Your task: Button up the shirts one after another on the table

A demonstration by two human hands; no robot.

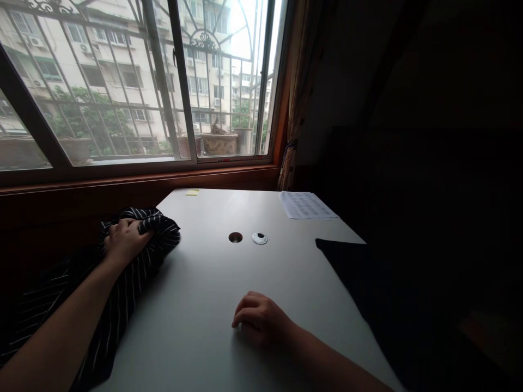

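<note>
At the left edge of the white table (192, 310), my left hand (126, 239) is closed on a bunched black garment with thin white stripes (165, 233). The rest of this cloth hangs down over the table's left side, under and beside my forearm. My right hand (261, 318) is low over the near middle of the tabletop, its fingers curled together and pointing left. I see nothing in it, and the cloth is well away from it. Whether its fingertips touch the surface I cannot tell.
A round hole (236, 238) and its loose-looking cover (259, 238) are mid-table. Printed sheets (307, 206) lie at the far right corner, a yellow note (192, 192) at the far left. Dark cloth (347, 261) overlaps the right edge. A barred window (134, 81) stands behind.
</note>
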